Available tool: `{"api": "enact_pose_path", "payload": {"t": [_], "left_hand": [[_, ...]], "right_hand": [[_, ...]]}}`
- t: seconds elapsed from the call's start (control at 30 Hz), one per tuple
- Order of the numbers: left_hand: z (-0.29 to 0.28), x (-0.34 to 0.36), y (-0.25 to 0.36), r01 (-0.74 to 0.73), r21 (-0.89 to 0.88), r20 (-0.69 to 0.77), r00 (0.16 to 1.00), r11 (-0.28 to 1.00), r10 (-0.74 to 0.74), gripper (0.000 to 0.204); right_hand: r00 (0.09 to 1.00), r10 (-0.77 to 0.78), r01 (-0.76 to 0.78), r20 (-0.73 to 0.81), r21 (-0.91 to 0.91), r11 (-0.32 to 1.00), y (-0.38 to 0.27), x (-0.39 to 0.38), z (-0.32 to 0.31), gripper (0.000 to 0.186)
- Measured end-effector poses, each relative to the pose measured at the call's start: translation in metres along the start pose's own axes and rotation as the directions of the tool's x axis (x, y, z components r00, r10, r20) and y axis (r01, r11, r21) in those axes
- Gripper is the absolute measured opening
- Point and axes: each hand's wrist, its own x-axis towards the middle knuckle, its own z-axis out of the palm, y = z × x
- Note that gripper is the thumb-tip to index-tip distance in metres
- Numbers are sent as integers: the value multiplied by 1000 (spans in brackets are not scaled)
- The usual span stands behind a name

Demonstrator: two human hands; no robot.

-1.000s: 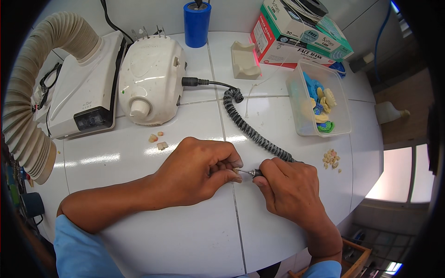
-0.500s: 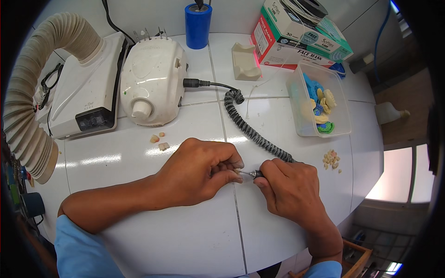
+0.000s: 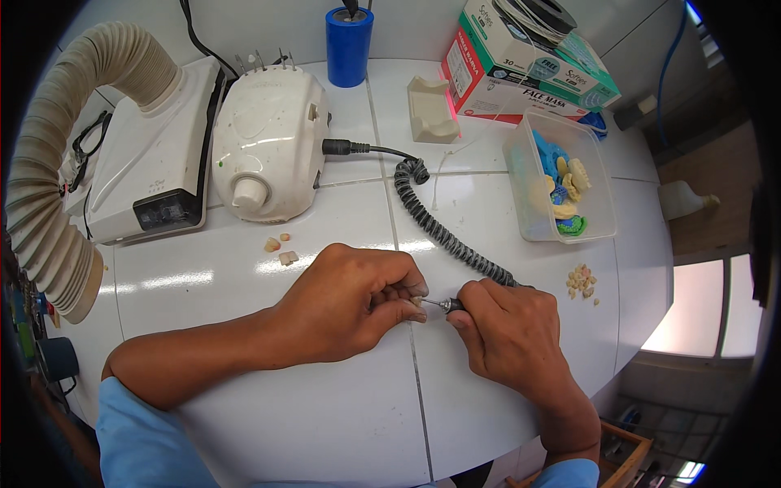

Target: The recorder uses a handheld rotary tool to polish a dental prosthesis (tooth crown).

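Has the right grip (image 3: 510, 329) wrapped round the drill (image 3: 449, 305), and a chip (image 3: 416, 301) pinched between tips of the left grip (image 3: 350, 299). Looks light, hard, maybe easy to crack: best pinched by its sides.

The small piece (image 3: 416, 302) in my left hand (image 3: 350, 305) looks matt and stony, while the rotary tool (image 3: 447, 306) in my right hand (image 3: 514, 329) shows a thin, smooth metal shank and a shiny metal collar. Its coiled cord (image 3: 446, 237) is ribbed and dull, like rubber. I work over glossy white tiles (image 3: 342, 423) that throw back streaks of light. The control box (image 3: 268, 146) is shiny hard plastic, lightly specked; the hose (image 3: 41, 171) is ridged, matt plastic. I see translucent plastic in the tub (image 3: 529, 218), printed card in the boxes (image 3: 521, 91), and soft, unshiny cloth in my sleeve (image 3: 146, 435).
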Motion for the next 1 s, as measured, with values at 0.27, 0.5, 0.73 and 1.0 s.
{"api": "enact_pose_path", "payload": {"t": [0.27,0.5,0.73,1.0], "left_hand": [[0,0,1,-9,-7,-17,1000,1000,9,17],[-1,-1,2,-9,2,-16,1000,1000,9,16],[0,-1,1,-8,-11,-23,1000,1000,7,17],[0,-1,1,-1,-20,-28,1000,1000,0,17]], "right_hand": [[1000,-1,1,-4,-28,1000,-1,1,0,32],[1000,-15,15,4,-11,1000,0,1,-1,33],[1000,-15,15,4,-6,1000,1,1,-1,33],[999,-34,35,-3,1,999,2,0,-1,32]]}}
